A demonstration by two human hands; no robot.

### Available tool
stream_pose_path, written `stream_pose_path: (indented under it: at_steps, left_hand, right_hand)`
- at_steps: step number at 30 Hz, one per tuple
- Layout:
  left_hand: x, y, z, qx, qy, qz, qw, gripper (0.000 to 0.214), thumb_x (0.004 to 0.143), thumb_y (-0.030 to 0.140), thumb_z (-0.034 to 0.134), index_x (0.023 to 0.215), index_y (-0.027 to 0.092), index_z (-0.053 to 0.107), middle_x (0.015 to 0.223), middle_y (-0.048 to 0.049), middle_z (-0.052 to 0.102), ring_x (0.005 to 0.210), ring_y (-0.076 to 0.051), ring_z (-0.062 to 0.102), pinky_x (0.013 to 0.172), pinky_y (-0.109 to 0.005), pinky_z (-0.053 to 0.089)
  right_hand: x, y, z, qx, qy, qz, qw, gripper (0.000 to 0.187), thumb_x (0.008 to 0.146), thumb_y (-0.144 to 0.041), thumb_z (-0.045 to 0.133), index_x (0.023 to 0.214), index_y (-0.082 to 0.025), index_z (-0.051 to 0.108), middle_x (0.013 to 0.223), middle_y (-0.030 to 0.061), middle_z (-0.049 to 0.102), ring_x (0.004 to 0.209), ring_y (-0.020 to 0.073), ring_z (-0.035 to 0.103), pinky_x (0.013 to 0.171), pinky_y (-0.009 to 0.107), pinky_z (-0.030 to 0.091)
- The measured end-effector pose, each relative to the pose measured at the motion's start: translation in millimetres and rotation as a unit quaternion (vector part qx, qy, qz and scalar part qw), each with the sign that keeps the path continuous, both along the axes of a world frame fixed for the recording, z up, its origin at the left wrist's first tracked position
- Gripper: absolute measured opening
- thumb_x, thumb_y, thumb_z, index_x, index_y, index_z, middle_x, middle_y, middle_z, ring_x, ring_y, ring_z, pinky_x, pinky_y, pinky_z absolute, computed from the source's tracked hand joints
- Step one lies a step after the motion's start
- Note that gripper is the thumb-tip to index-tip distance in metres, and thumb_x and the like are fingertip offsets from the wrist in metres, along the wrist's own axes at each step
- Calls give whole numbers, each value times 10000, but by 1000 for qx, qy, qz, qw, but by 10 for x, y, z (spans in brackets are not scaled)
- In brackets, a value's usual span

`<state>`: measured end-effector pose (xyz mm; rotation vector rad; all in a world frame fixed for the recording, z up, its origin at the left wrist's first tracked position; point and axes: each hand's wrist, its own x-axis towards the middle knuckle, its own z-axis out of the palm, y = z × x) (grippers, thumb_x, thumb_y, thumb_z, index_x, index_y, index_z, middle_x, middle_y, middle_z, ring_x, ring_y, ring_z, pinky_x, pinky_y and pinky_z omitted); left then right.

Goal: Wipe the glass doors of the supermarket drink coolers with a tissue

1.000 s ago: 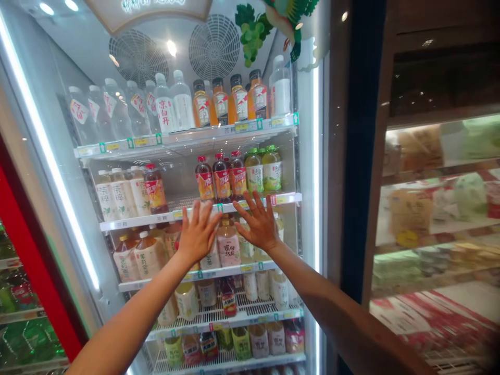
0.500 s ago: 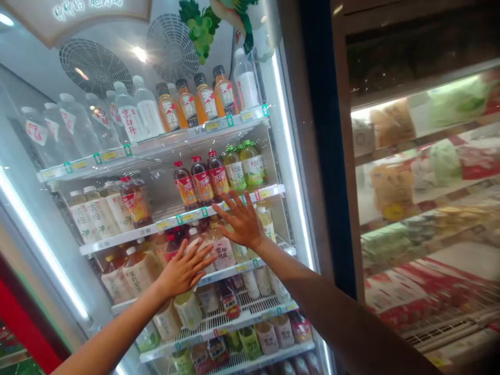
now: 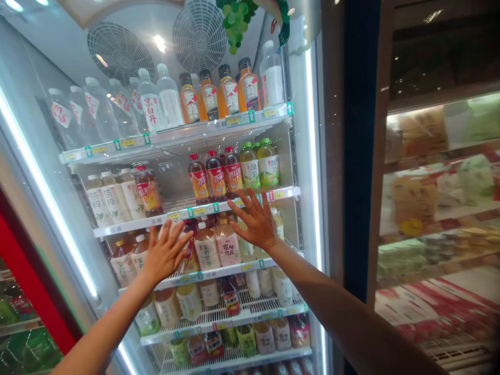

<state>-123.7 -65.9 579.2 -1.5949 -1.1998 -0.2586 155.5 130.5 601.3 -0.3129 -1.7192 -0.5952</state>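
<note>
Both spread wide and holding nothing, your left hand (image 3: pixel 166 255) was near the white-labelled bottle (image 3: pixel 205 247) on the 3rd shelf (image 3: pixel 219 272) down, your right hand (image 3: pixel 255 221) below the red-capped bottles (image 3: pixel 215 175) on the 2nd shelf (image 3: pixel 133 225); a loose, steady reach probably served you best

Before you, the top shelf (image 3: pixel 175 133) carries clear bottles (image 3: pixel 97 112) at ten o'clock and orange bottles (image 3: pixel 229 96) near twelve. Your third shelf (image 3: pixel 219 273) holds pale-labelled bottles (image 3: pixel 206 251) toward seven; at six, a wire shelf (image 3: pixel 234 363) bears what look like more bottles (image 3: pixel 246 339).
</note>
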Motion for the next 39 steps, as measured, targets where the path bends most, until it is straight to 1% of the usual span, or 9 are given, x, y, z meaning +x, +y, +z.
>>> stream_pose_path:
  at_steps: [2, 6, 12, 14, 19, 24, 28, 35, 39]
  left_hand:
    - [-43, -56, -63, 34, -32, 10, 999, 785, 953, 391, 576, 1626, 342, 174, 1717, -58, 147, 1598, -336, -27, 1262, -664, -76]
    - [-24, -109, -185, 21, -20, -5, 1000, 749, 966, 419, 546, 1610, 431, 162, 1709, 43, 189, 1606, -240, 36, 1311, -528, -38]
    - [-197, -39, 361, 113, -120, 25, 986, 752, 979, 351, 508, 1631, 361, 133, 1733, -48, 55, 1594, -357, -57, 1235, -717, -93]
    - [-174, -32, 246, 116, -138, 24, 983, 770, 972, 337, 513, 1630, 374, 115, 1733, -40, 39, 1591, -366, -69, 1220, -747, -87]
    - [44, -5, -374, 42, -95, -3, 995, 780, 960, 306, 539, 1611, 441, 130, 1722, 28, 101, 1601, -291, -8, 1278, -652, -44]
    - [203, 120, -499, 69, -124, 15, 990, 779, 963, 276, 536, 1632, 340, 142, 1726, -42, 47, 1591, -349, -86, 1228, -731, -102]
    - [385, 119, -674, 42, -86, -18, 995, 740, 990, 325, 492, 1621, 411, 115, 1715, 73, 48, 1603, -213, -35, 1306, -539, -66]
    - [711, 537, -260, 79, -119, -6, 990, 770, 975, 283, 526, 1640, 277, 138, 1725, -53, 45, 1595, -327, -83, 1273, -664, -69]
    - [912, 592, -244, 50, -73, -43, 995, 748, 992, 309, 504, 1632, 343, 118, 1716, 23, 91, 1604, -230, -32, 1311, -538, -40]
  right_hand:
    - [0, -4, 0, 1, 1, 2, 1000, 772, 946, -414, 636, 1625, -354, 272, 1713, 27, 209, 1585, 326, 204, 1288, 656, 138]
    - [1, -14, 8, 13, 7, 2, 1000, 769, 947, -408, 638, 1624, -335, 281, 1714, 41, 199, 1586, 324, 196, 1288, 655, 146]
    - [-2, -9, 3, -4, -1, -16, 1000, 723, 942, -423, 637, 1599, -346, 343, 1707, 26, 241, 1587, 324, 194, 1287, 656, 152]
    - [-3, -2, 1, -3, -1, -18, 1000, 697, 946, -431, 629, 1587, -342, 371, 1705, 26, 252, 1589, 321, 188, 1288, 656, 148]
    - [-4, -1, 6, 3, -1, -13, 1000, 653, 957, -430, 611, 1568, -310, 415, 1707, 44, 251, 1593, 322, 175, 1292, 651, 134]
    - [0, -6, 4, -22, -14, -23, 999, 658, 951, -444, 613, 1568, -329, 415, 1702, 30, 271, 1595, 327, 167, 1289, 659, 124]
    - [-3, 9, -2, -27, -20, -30, 999, 676, 947, -449, 617, 1576, -335, 398, 1702, 30, 271, 1597, 326, 156, 1289, 658, 118]
    - [-15, -41, 32, -31, -27, -46, 998, 631, 969, -472, 585, 1562, -327, 427, 1702, 35, 278, 1603, 310, 129, 1294, 641, 105]
    - [92, -26, -71, -28, -37, -35, 998, 626, 981, -458, 583, 1568, -313, 420, 1709, 45, 254, 1607, 278, 113, 1308, 582, 128]
